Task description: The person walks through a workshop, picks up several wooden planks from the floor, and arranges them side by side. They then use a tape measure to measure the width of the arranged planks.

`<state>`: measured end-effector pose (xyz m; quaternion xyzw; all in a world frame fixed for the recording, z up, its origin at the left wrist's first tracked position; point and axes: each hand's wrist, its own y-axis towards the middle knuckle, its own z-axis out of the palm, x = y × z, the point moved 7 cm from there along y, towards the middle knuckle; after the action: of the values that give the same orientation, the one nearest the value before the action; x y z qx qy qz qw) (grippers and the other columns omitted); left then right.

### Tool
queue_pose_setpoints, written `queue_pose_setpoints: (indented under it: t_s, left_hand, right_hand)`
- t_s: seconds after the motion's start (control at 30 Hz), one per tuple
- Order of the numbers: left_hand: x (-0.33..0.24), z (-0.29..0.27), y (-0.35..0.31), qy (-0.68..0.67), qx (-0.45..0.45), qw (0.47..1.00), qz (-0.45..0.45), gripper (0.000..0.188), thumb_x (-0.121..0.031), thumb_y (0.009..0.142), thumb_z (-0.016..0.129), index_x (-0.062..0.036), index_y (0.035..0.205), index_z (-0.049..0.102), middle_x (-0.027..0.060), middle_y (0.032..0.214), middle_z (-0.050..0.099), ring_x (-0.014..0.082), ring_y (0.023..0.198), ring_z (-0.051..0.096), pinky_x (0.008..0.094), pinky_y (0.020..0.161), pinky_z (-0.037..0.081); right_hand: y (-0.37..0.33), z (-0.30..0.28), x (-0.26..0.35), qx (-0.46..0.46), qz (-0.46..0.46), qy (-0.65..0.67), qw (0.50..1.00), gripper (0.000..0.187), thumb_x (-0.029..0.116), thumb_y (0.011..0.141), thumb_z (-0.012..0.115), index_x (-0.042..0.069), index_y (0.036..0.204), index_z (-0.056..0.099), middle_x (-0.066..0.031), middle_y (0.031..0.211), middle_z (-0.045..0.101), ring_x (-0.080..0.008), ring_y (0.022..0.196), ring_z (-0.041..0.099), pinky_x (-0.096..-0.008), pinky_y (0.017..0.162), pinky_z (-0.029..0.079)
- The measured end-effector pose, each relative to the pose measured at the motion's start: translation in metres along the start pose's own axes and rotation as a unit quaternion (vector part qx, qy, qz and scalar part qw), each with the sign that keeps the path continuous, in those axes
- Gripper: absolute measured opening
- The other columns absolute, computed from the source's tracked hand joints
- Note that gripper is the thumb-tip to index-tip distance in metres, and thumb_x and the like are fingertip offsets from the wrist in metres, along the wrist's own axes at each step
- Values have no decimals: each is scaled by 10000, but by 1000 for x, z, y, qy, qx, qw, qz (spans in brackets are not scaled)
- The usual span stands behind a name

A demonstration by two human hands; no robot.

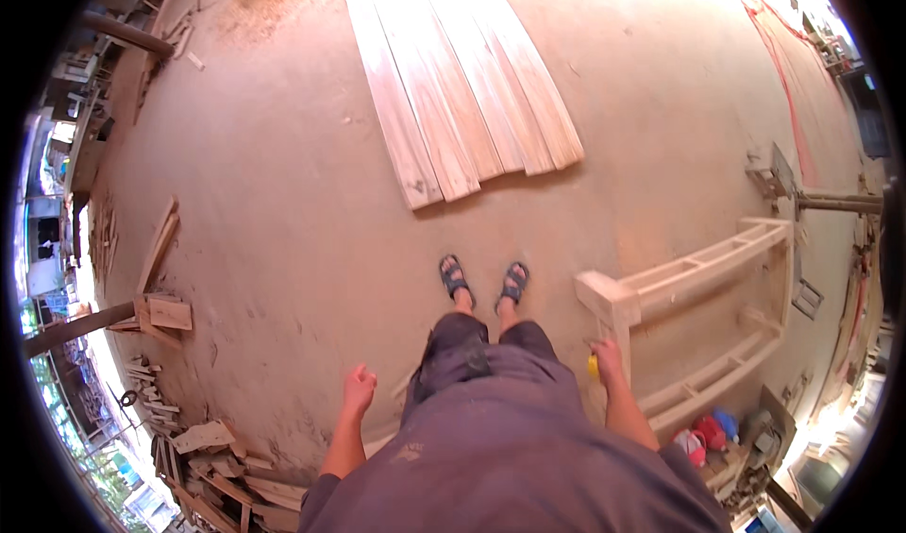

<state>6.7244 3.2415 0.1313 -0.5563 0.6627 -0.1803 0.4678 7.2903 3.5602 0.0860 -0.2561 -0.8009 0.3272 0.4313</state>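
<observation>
My right hand (609, 354) is closed around a small yellow object (593, 366), which looks like a tape measure mostly hidden by the fingers. It hangs beside the near corner of a pale wooden frame (703, 278) with rails and crosspieces. On the other side of my body, my left hand (359, 389) is held with its fingers curled in, and nothing shows in it. Ahead of my sandalled feet, several pale planks (444, 89) lie side by side on the floor, their near ends uneven.
Scrap wood (222, 467) is piled at the lower left, close to a post (80, 330). Offcuts (170, 311) lean by that post. At the lower right, red and blue items (708, 432) sit beside the frame. A red cable (788, 89) runs along the far right floor.
</observation>
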Motion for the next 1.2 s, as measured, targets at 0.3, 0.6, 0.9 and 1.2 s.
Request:
queue_pose_setpoints:
  t_s: [0.3,0.6,0.9,1.2]
  left_hand:
    - [-56,-15,43,67,-8,996,51,548,-176,816,568,70,1300,498,73,758,653,128,692,600,282,677,487]
    - [-129,-1,56,102,15,989,103,549,-199,820,569,51,1305,504,112,856,703,179,777,657,305,732,504]
    - [-155,33,61,180,60,976,106,542,-199,822,566,35,1307,505,134,980,699,227,884,665,331,811,502]
    - [-173,61,55,159,82,980,91,541,-197,837,563,32,1322,489,132,994,693,219,893,656,325,828,499]
  right_hand:
    - [-9,0,-28,-59,37,87,994,251,112,766,602,-19,972,663,-54,807,603,-158,738,574,-292,629,463]
    - [-8,15,-37,-30,186,376,907,107,185,827,566,85,809,531,-58,653,562,-215,541,568,-368,458,438]
    - [27,-36,-89,-91,217,505,831,193,315,886,537,126,848,537,-65,641,561,-238,539,555,-365,440,422]
    - [38,-43,-49,-10,177,567,804,223,354,882,581,131,890,567,-63,726,585,-256,645,553,-379,508,437]
